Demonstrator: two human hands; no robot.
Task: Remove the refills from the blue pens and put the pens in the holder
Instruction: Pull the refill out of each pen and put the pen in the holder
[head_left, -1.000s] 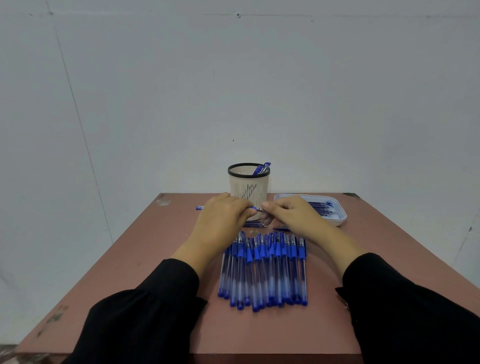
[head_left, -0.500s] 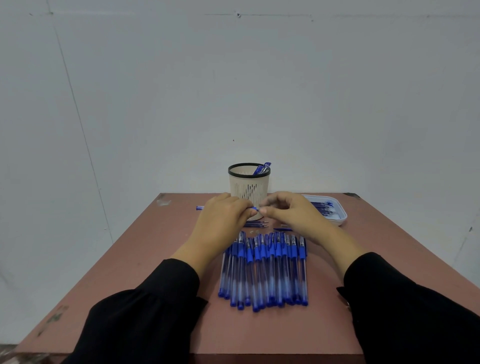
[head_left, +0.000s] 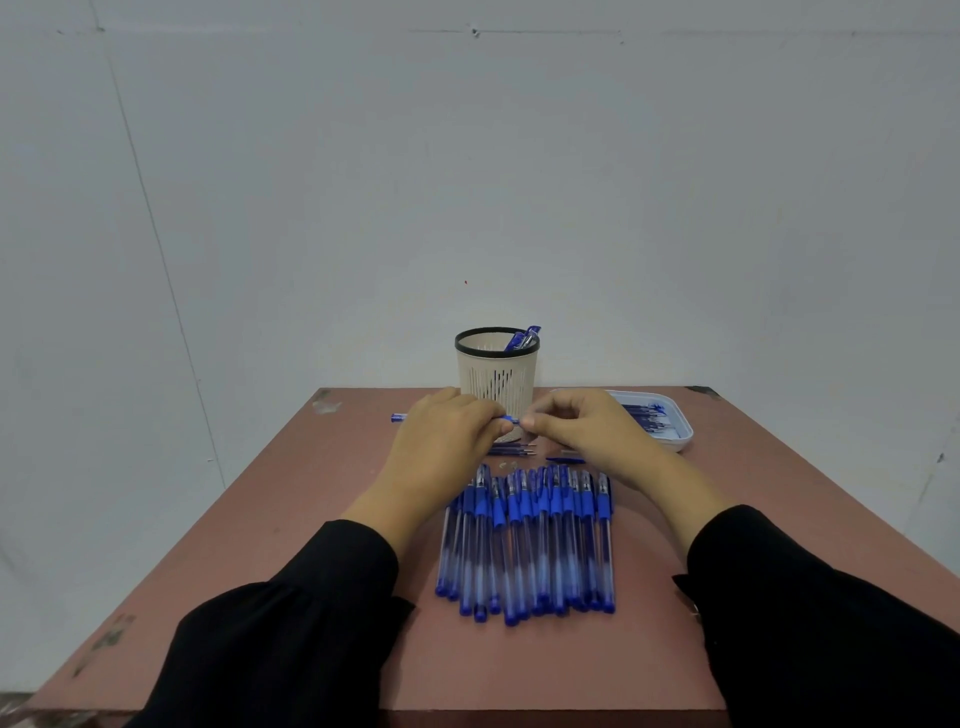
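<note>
Pale grey walls close off the far side of a reddish-brown counter (head_left: 322, 519), seen from the head camera, the only view. At its far edge stands a cream slotted holder (head_left: 497, 370) with a black rim and a couple of blue pens already leaning inside; to its right lies a white tray (head_left: 680, 436) of loose refills.

Just in front of the holder, the left hand (head_left: 441, 441) curls around a blue pen (head_left: 399, 417), whose tail pokes out to the left. The right hand (head_left: 587, 431) pinches the pen's other end, its grip narrowed to thumb and fingertip; what sits between them is too small to tell.

Near the person lies a row of blue pens (head_left: 527, 545), side by side and touching.

Such a pen looks light, stiff and smooth, so it probably rolls and slips easily. Holding the barrel firmly by its rubbery blue sleeve and twisting at the tip seems the surest hold.
</note>
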